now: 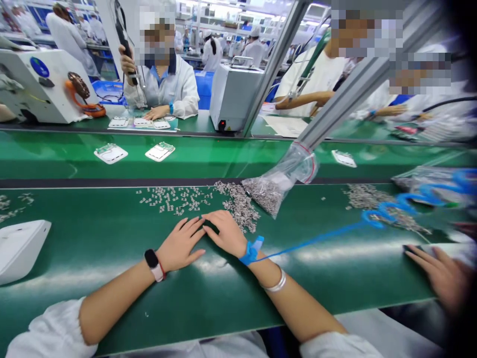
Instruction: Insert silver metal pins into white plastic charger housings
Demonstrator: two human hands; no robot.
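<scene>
My left hand (182,244) lies on the green table (179,308), fingers spread and nothing held, below a scatter of small metal parts (171,199). My right hand (225,231) rests beside it, fingertips near the left ones, at the lower left edge of a denser pile of metal parts (242,206). Its fingers are bent but apart, with no object visible in them. Right of the pile, a clear plastic bag (270,191) of the same parts lies open-ended. A blue wrist strap (250,251) with a cord is on my right wrist.
White panels (160,151) lie on the green strip (201,159) beyond the table. A white device (22,248) stands at left. A blue coiled cord (391,211) crosses toward another person's hand (439,271) at right. A metal post (276,64) rises ahead; people work opposite.
</scene>
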